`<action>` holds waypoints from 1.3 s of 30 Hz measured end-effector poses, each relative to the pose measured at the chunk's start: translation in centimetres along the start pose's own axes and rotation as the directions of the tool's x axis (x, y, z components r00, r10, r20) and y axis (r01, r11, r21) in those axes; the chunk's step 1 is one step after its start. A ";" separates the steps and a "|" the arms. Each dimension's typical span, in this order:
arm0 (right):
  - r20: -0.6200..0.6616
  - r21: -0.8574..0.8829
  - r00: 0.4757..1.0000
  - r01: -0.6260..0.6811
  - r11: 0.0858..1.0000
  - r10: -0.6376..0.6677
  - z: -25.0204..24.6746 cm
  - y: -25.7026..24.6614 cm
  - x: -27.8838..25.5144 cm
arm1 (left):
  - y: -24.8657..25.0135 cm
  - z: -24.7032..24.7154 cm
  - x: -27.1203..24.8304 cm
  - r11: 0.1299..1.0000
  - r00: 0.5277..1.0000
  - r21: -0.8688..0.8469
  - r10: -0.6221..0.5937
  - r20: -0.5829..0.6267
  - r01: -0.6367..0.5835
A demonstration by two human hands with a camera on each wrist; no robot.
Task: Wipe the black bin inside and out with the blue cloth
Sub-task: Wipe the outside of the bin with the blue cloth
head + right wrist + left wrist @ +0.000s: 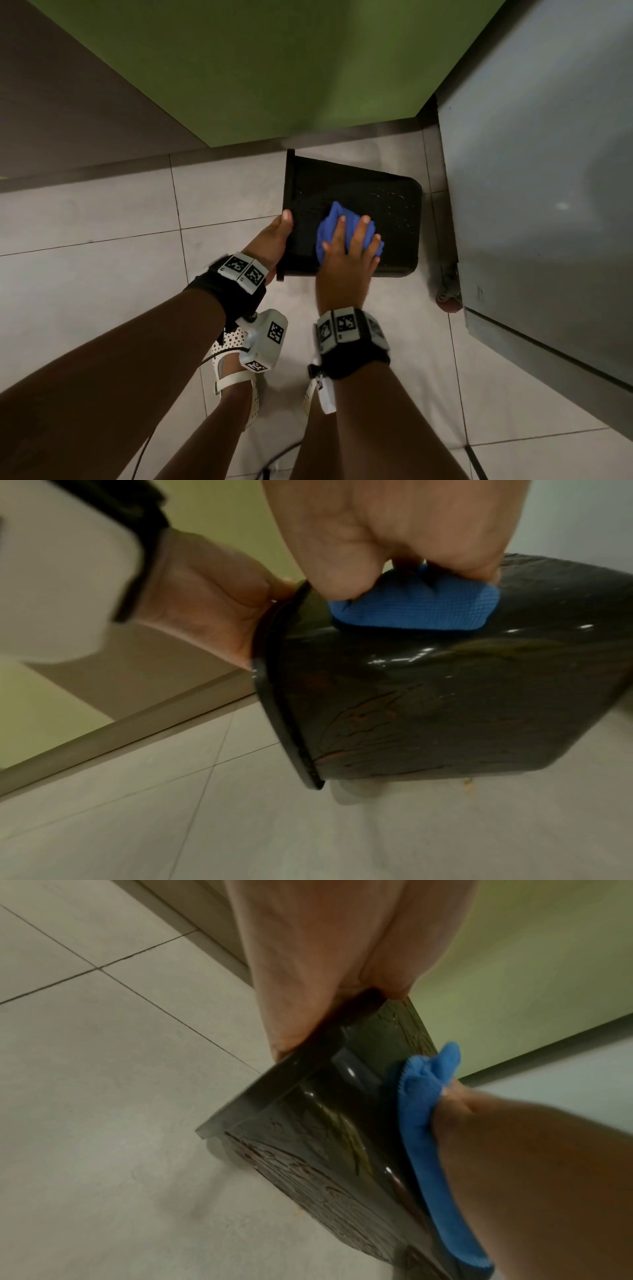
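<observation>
The black bin (387, 205) lies on its side on the tiled floor, its open mouth facing left. My left hand (274, 236) grips the rim at the mouth, thumb on the outside. My right hand (349, 246) holds the bunched blue cloth (330, 226) and presses it onto the bin's upward-facing outer wall, near the rim end. In the left wrist view my left hand (308, 961) clasps the bin (308, 1137) beside the cloth (421, 1096). The right wrist view shows my right hand (377, 528) curled over the cloth (418, 607) on the wet, glossy bin (445, 696). The bin's inside is hidden.
A green panel (274, 68) stands just behind the bin. A grey cabinet (548, 171) on a small wheel (448, 301) stands close on the right. My feet in white sandals (233, 359) and a dark cable (274, 459) are on the pale floor tiles (85, 274).
</observation>
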State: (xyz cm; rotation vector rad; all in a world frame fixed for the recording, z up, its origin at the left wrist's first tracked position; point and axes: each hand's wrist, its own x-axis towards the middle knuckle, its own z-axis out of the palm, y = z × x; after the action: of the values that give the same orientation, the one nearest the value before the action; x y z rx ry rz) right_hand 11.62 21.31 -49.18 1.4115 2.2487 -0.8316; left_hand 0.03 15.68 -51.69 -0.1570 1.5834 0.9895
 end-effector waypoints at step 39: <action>0.120 0.412 0.925 -0.377 0.830 0.360 -5.8 6.0 4.4 | 1.7 0.0 -2.2 0.990 0.998 0.133 0.054 0.007 -0.055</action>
State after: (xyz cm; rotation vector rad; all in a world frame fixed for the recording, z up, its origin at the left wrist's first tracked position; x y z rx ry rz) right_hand 15.17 30.05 -48.98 1.9265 1.7304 -1.2480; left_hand -0.37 15.82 -48.90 -0.0191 1.6522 0.9218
